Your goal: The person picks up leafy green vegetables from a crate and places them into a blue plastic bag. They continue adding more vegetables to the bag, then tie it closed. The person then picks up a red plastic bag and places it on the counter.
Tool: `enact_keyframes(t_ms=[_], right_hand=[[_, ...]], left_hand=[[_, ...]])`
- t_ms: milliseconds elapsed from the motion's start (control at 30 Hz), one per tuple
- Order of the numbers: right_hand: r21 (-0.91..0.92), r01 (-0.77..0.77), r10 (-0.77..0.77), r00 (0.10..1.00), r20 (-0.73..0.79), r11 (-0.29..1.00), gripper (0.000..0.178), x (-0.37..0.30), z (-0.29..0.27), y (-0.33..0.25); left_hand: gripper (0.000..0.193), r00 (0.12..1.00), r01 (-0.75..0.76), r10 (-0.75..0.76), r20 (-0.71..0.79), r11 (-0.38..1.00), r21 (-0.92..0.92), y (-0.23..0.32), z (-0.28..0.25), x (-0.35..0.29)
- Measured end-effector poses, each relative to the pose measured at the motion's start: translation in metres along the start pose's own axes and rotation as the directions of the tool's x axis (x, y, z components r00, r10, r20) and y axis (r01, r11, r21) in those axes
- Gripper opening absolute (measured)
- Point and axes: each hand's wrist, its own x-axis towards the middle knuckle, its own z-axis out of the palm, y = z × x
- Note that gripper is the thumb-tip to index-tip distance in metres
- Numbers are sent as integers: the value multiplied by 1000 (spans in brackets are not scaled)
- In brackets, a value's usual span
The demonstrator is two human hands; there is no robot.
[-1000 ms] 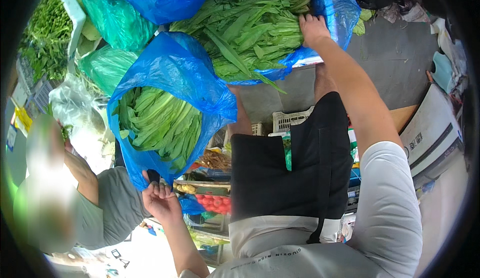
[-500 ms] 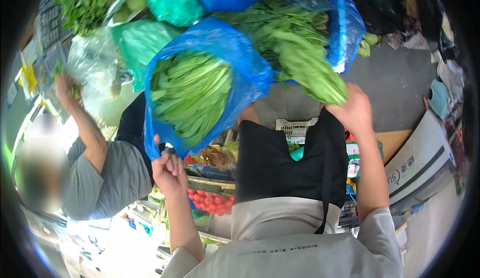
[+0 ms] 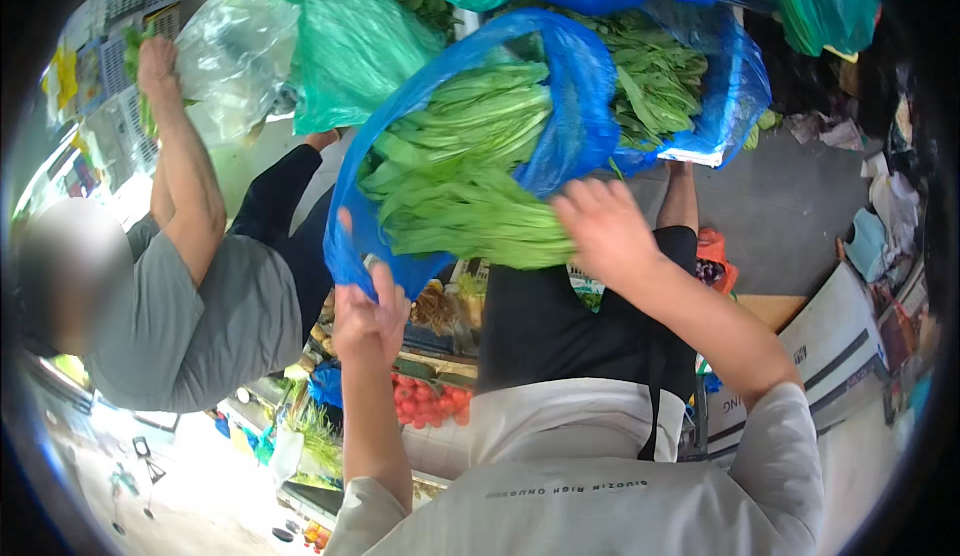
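Grey floor (image 3: 770,196) beyond; left hand (image 3: 370,316) grips blue bag (image 3: 588,106), right hand (image 3: 612,236) clasps greens (image 3: 470,218) extending leftward

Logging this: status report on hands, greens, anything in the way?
Left hand gripping blue bag by edge. Right hand holding leafy greens at bag's open mouth. Nothing visibly blocking.

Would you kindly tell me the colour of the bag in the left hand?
The plastic bag is translucent blue, best seen in the head view.

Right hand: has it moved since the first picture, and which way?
Yes: judged against the blue-lined box, the right hand has moved left and down the picture.
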Motion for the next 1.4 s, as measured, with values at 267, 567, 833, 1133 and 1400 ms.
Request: enact_keyframes(t_ms=[267, 567, 833, 1133, 1400], right_hand=[[-134, 91, -137, 912, -387, 987, 37, 168, 54, -56], [687, 448, 133, 776, -616, 572, 39, 80, -8, 45], [-41, -383, 371, 913, -170, 923, 116, 85, 104, 249], [57, -485, 419, 804, 421, 873, 134, 108, 136, 229], [168, -493, 475, 869, 139, 854, 25, 123, 165, 226]], left_hand=[[87, 979, -97, 84, -187, 994, -58, 26, -46, -12], [73, 945, -135, 132, -299, 991, 12, 30, -51, 6], [74, 948, -101, 129, -292, 989, 111, 31, -43, 21], [31, 916, -3, 8, -400, 1000, 14, 35, -75, 0], [30, 863, 48, -21, -505, 998, 41, 19, -77, 1]])
